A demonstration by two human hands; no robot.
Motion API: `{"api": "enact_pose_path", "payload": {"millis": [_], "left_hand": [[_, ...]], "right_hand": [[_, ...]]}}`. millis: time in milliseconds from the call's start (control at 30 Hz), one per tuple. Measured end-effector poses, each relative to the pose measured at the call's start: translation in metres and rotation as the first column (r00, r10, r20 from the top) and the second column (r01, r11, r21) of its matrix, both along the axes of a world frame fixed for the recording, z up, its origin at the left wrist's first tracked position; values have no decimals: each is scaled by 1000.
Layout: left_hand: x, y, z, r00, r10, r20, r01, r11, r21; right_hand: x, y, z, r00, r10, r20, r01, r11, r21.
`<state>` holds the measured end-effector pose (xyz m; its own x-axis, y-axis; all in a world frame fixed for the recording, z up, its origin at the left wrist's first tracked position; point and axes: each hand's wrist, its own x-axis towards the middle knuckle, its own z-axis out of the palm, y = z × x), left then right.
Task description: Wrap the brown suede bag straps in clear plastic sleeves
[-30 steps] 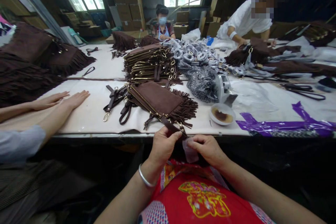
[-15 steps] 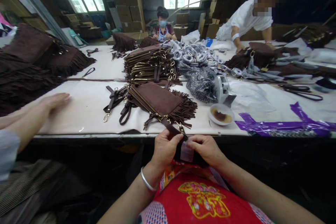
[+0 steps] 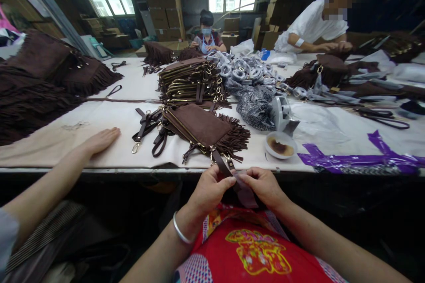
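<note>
At the table's front edge my left hand (image 3: 212,188) pinches a brown wrist strap (image 3: 219,159). The strap's upper end is clipped to a brown fringed bag (image 3: 202,126), which lies on the table just beyond my hands. My right hand (image 3: 264,185) grips a thin, translucent plastic strip (image 3: 246,194) between thumb and fingers, close against the strap. Part of the strip hangs down below my fingertips. Where strap and plastic meet, my fingers partly cover them. Left of the bag lie several loose brown straps (image 3: 146,124) with gold clips.
Behind the bag rises a stack of brown bags (image 3: 189,82), beside wrapped grey rolls (image 3: 244,68). A bowl of brown liquid (image 3: 280,145), a tape dispenser (image 3: 282,112) and purple plastic (image 3: 352,159) lie rightward. A co-worker's hand (image 3: 104,139) rests on the table at left; two people work opposite.
The plastic strip now slants further right below my fingers, and my hands have shifted slightly. The co-worker's hand at left has slid right along the table. The person at right has raised their hands.
</note>
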<state>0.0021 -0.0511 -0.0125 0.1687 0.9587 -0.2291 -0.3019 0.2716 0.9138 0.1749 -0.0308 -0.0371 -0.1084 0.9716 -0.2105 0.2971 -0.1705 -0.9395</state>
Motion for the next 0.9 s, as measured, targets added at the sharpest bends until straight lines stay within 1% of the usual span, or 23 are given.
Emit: {"api": "enact_pose_path", "payload": {"millis": [67,100,167,233,300,367,400,433,500,600,733,800,900], "left_hand": [[1,-2,0,998,-50,41,49,999,11],[1,-3,0,997,-57,44,56,998,21],[3,-2,-3,999,-35,12,35,998,44],[5,-2,-7,999,14,-43,-11,997,73],[6,-2,-9,994,63,-85,-54,993,106],[7,-3,-10,992,73,-105,-59,989,134],[7,-3,-10,991,69,-113,-52,989,141],[7,-4,-10,991,61,-119,-44,989,142],[6,-5,-9,991,54,-123,-38,991,129],[1,-1,-9,992,92,-91,-84,993,87],[-8,7,-6,975,217,-54,-216,976,27],[-9,11,-5,963,265,-40,-264,964,30],[-4,14,-3,954,299,-21,-297,953,65]], "right_hand": [[-1,1,3,1000,-13,-26,13,1000,-17],[-2,2,5,999,-8,-45,7,1000,-28],[-4,1,8,996,10,-91,-14,999,-38],[-5,1,10,987,37,-156,-43,998,-34],[-5,0,9,973,102,-206,-114,992,-47],[-3,0,8,959,183,-218,-201,977,-64],[-3,1,7,957,205,-204,-222,973,-67],[-3,1,6,961,205,-183,-221,973,-67],[-3,2,6,979,158,-133,-166,985,-55],[-3,3,4,993,84,-82,-88,995,-47],[-3,1,0,992,90,-93,-98,992,-80],[-4,-1,-1,988,105,-110,-114,990,-87],[-6,-2,0,985,132,-107,-140,987,-75]]}}
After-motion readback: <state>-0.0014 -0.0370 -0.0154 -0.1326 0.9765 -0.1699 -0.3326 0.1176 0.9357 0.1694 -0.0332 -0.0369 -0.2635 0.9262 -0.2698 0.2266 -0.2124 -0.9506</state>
